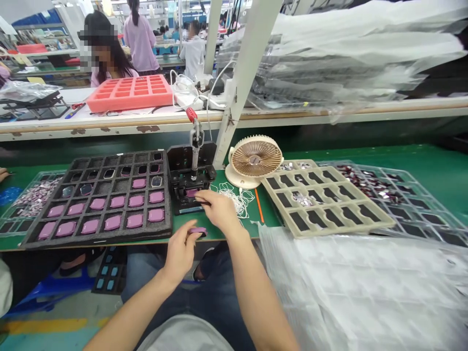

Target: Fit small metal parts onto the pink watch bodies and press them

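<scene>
My left hand (180, 252) pinches a purple watch case (198, 230) just in front of the bench edge. My right hand (221, 210) reaches to the front of a black toggle-clamp press (174, 183). Its fingers are closed at the press bed, and a dark thin edge shows under them; what they grip is too small to make out. A purple piece (190, 193) sits in the press bed beside those fingertips. Above it stands the clamp's metal lever with a red grip (191, 115). Left of the press lies a grey foam tray (168, 214) with purple cases and dark-faced ones in its compartments.
A beige fan (255, 161), tangled white cord (239, 202) and an orange stick (259, 205) lie right of the press. Beyond are a beige tray (341, 229) and clear trays of small parts. Plastic-wrapped sheets (365, 287) cover the front right. A person (106, 53) sits behind the shelf.
</scene>
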A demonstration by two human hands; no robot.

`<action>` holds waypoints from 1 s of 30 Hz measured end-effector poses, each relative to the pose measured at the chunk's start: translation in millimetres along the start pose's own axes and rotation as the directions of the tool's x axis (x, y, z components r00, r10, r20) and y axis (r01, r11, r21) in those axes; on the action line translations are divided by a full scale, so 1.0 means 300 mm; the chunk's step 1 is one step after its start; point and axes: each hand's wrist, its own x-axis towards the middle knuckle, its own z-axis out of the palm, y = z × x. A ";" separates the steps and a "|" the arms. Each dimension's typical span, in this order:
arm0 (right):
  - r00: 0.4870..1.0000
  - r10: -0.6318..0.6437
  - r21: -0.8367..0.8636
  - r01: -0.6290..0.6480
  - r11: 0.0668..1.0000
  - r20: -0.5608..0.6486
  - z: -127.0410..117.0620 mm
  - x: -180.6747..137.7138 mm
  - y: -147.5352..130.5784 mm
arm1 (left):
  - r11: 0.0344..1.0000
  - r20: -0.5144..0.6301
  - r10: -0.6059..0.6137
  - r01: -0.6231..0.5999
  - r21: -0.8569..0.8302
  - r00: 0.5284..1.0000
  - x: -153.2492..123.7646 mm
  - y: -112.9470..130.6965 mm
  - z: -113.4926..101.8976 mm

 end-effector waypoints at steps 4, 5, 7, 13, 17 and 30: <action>0.991 0.048 -0.079 -0.038 0.996 0.128 0.115 0.047 0.052 | 1.000 -0.015 0.009 -0.009 -0.009 1.000 -0.036 0.027 -0.019; 0.986 0.063 -0.102 -0.048 0.994 0.154 0.125 0.068 0.053 | 1.000 -0.029 0.018 -0.018 0.002 0.999 -0.035 0.031 -0.024; 0.979 0.083 -0.134 -0.058 0.989 0.187 0.127 0.102 0.051 | 0.999 -0.064 0.035 -0.033 0.034 0.997 -0.027 0.037 -0.031; 0.989 0.078 -0.128 -0.062 0.990 0.124 0.067 0.035 0.023 | 0.985 -0.184 0.072 -0.041 0.170 0.980 0.060 0.027 0.006; 0.979 0.169 -0.063 -0.177 0.982 -0.114 0.003 -0.103 -0.005 | 0.966 -0.184 0.081 -0.032 0.255 0.980 0.191 -0.027 0.074; 0.916 0.327 0.299 -0.253 0.920 -0.231 -0.087 -0.288 -0.076 | 0.930 -0.015 0.095 -0.083 0.358 0.995 0.263 -0.102 0.143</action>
